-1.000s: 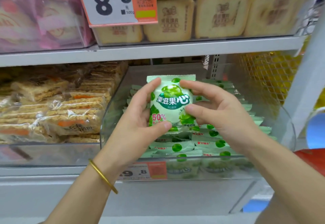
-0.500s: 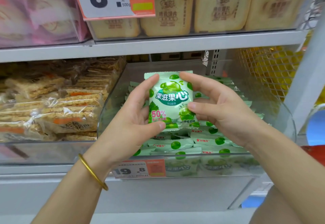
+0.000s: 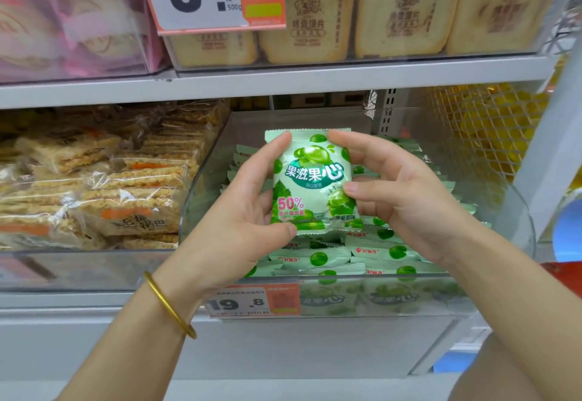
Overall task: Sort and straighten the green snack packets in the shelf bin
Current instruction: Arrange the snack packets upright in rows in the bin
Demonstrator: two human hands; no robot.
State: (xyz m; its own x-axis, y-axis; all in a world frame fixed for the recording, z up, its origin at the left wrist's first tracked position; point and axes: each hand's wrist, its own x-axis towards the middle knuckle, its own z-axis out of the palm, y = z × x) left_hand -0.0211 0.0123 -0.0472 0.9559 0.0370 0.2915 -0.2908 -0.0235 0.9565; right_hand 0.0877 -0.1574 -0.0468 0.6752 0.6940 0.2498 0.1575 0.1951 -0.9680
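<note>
While the green packet point(image 3: 313, 183) was held upright, long side vertical, just above the stacked packets point(image 3: 381, 252) in the clear bin point(image 3: 201, 205), the left hand point(image 3: 239, 211) pinched its left edge and the right hand point(image 3: 406, 199) pinched the right. Both were equally close. Free room looked to be toward the bin's back wall, with the front rim right under the wrists.

Bright, even store light, source not in view; shadows soft, w/ a dim band under the upper shelf point(image 3: 315, 76). Pale glare on clear bin point(image 3: 204, 199) wall & wrappers point(image 3: 126, 180) at left. Packet point(image 3: 311, 180) print sharp at centre. Wide-angle bend toward edges; pink packs point(image 3: 63, 22) top left blurry.
</note>
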